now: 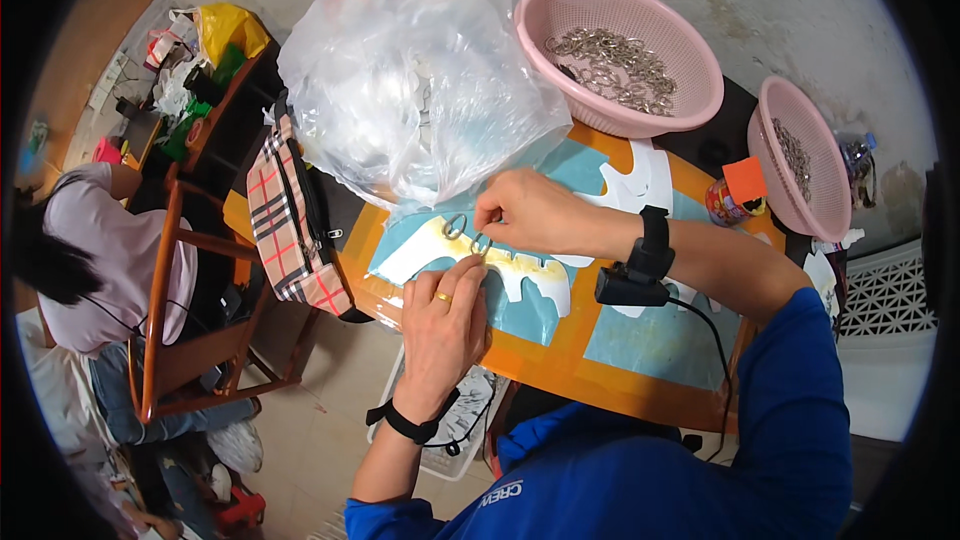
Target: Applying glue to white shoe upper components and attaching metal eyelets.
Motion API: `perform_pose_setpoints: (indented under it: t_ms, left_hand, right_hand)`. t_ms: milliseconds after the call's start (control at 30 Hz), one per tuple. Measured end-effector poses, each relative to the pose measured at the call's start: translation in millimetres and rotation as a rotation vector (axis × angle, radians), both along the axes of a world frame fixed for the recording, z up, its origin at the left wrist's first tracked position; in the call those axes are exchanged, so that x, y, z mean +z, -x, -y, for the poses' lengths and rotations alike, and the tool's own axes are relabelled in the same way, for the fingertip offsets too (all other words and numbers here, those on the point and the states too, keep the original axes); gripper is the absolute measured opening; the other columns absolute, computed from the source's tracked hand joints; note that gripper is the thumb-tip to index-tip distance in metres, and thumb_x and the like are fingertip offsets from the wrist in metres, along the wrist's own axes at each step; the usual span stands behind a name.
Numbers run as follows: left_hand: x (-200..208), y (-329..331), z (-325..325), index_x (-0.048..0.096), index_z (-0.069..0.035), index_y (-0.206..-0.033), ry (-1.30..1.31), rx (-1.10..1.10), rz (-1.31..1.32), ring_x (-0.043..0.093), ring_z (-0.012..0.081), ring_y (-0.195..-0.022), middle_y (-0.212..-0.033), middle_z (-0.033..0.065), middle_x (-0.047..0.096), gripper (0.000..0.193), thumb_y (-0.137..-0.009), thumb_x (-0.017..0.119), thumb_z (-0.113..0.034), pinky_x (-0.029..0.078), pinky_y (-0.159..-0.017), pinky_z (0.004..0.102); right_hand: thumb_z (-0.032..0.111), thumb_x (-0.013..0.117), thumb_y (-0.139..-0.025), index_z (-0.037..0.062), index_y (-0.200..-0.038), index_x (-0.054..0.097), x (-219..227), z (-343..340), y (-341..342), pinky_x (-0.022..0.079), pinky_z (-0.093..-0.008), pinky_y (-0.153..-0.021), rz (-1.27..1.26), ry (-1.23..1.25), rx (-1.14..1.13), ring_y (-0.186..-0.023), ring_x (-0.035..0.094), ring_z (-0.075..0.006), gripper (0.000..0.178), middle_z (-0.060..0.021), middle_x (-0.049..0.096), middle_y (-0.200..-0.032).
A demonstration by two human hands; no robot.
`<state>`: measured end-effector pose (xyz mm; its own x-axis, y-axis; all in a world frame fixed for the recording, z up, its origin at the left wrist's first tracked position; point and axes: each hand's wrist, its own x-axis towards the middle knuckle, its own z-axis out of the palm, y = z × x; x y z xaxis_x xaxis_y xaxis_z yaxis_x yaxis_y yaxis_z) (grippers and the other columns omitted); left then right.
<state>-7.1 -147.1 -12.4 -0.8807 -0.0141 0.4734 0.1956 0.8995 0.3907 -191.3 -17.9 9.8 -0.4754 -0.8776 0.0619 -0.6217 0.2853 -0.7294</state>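
Observation:
A small metal ring is pinched between the thumb and fingers of my right hand. My left hand comes from below, its fingers drawn together with their tips at the ring's lower edge. Beneath both hands, a white scalloped cut-out with a yellowish, glossy strip along it lies on a light blue sheet. Another metal ring rests at the strip's left part. Farther back is a second white cut-out, partly covered by my right forearm.
Beyond my hands a large clear plastic bag bulges over the orange table. Pink baskets of metal pieces stand back right, near a small can. A plaid bag sits left. A person is beside a wooden chair.

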Motion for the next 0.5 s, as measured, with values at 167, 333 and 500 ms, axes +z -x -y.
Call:
perform_pose_setpoints:
  t_ms: [167,333,500]
  left_hand:
    - [3.4,0.4,0.2,0.065,-0.006,-0.116,-0.016,-0.005,0.025,0.060,0.0287,-0.095,-0.121,0.0065,0.071,0.037,-0.080,0.070,0.004,0.045,-0.084,0.0400]
    - [5.6,1.5,1.7,0.064,-0.006,-0.116,-0.033,-0.014,0.056,0.059,0.0288,-0.097,-0.120,0.0070,0.070,0.035,-0.082,0.070,0.003,0.045,-0.085,0.0403]
    - [6.1,4.0,2.4,0.064,-0.006,-0.115,-0.068,-0.024,0.064,0.058,0.0291,-0.098,-0.119,0.0069,0.070,0.033,-0.084,0.070,0.002,0.044,-0.087,0.0407]
  right_hand:
    - [0.004,0.070,-0.081,-0.0013,-0.089,0.069,-6.3,-3.8,-6.5,0.053,-0.0474,-0.075,-0.099,0.048,0.005,-0.086,0.068,-0.0392,0.010,-0.0200,0.067,-0.091]
    - [0.004,0.067,-0.087,0.0010,-0.110,0.062,0.8,-5.3,-13.7,0.052,-0.0473,-0.078,-0.134,0.060,0.019,-0.089,0.067,-0.0395,0.024,-0.0191,0.067,-0.100]
    - [0.003,0.060,-0.092,0.0018,-0.116,0.058,0.1,-3.0,-13.7,0.052,-0.0490,-0.077,-0.200,0.048,0.090,-0.091,0.066,-0.0422,0.024,-0.0193,0.067,-0.101]
